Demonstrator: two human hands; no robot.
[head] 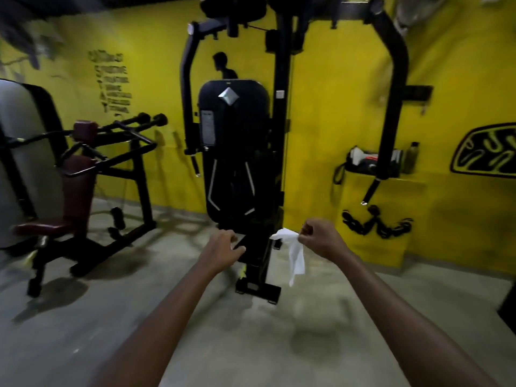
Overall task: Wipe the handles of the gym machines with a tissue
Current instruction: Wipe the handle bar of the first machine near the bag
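A black gym machine [234, 152] with a padded backrest stands straight ahead against the yellow wall. Two arms hang from its top: the left handle [195, 163] beside the backrest, the right handle [371, 189] farther out and lower. My right hand [319, 237] is closed on a white tissue [294, 255] that dangles below the fist, in front of the machine's seat and well below both handles. My left hand [223, 247] is held out near the seat's front edge with fingers loosely curled, holding nothing that I can see.
A second machine with a maroon seat [53, 226] and black handles [150, 120] stands at the left. A wall shelf [374, 170] carries a bag and a bottle. Black cable attachments [377, 223] hang below it. Bare concrete floor lies between me and the machines.
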